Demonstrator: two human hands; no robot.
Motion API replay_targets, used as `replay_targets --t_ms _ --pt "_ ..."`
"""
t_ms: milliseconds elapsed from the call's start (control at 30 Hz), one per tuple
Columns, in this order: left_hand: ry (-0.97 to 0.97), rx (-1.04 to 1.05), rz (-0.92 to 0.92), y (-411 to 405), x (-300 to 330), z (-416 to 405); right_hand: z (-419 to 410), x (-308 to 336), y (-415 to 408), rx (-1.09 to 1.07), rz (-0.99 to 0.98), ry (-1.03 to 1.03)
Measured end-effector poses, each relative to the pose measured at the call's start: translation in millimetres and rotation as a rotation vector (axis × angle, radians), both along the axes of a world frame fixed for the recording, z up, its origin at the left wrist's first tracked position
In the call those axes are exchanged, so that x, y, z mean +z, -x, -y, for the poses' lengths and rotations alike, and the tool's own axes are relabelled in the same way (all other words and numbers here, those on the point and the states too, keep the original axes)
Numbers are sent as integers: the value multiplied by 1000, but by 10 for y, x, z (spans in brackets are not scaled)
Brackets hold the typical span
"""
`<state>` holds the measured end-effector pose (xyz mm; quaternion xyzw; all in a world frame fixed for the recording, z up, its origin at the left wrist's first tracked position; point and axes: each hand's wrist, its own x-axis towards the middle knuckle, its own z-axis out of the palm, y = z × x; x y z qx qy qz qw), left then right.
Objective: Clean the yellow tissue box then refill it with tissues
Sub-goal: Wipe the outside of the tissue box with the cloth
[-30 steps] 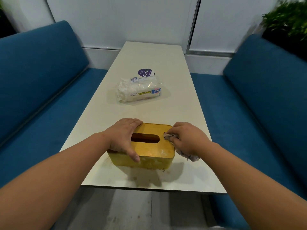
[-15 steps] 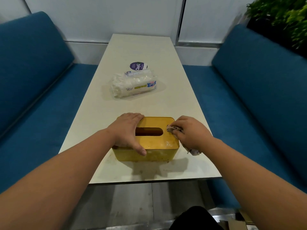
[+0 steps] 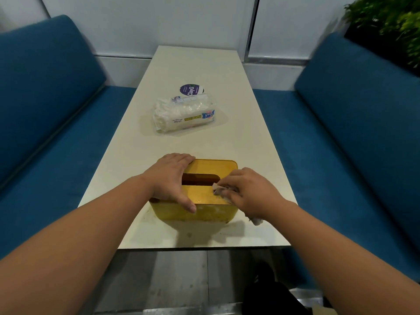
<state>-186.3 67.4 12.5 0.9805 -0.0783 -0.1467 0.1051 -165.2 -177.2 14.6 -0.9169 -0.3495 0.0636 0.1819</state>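
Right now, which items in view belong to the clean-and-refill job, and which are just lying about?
Job:
yellow tissue box
wiping cloth in right hand
left hand steadying box
tissue pack

Lying about:
round purple sticker
plant

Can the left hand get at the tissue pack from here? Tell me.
Probably yes. The left hand grips the yellow tissue box, but only bare table lies between it and the tissue pack.
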Motion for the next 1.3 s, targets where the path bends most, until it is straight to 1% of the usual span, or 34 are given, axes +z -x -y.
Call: replay_targets --t_ms 100,167,267,367,467,567,667,733,900,933,1067,1133,1233,1300 --pt "4 6 -4 -5 4 -5 136 -22 -32 -124 29 33" --pt "4 8 -7 -7 -5 -5 84 -21 18 -150 67 35" --pt "-6 3 7 -3 -2 1 -152 33 180 -103 106 -20" --pt "-6 7 5 8 10 14 -272 -12 305 -31 94 23" --pt "-5 4 -13 2 7 -4 -139 -23 280 -96 103 54" --pt "7 6 -12 1 -7 -16 -43 -3 247 -171 143 132" --pt "0 2 -1 -1 -18 -12 -221 12 366 -58 164 133" --pt "-3 1 0 -1 -24 -14 -280 0 428 -39 153 109" --pt "12 5 2 -3 -25 -24 -87 44 327 -225 181 200" --pt "8 4 8 -5 -26 -21 -129 59 341 -209 192 205" --pt "-6 6 26 -14 -43 -10 -564 57 529 -35 199 139" --pt "-11 2 26 -14 -43 -7 -639 29 568 -29 181 121" --pt "-8 -4 19 -11 -30 -9 -406 45 463 -145 121 129" --pt "1 -3 11 -7 -18 -16 -221 71 344 -253 121 149"
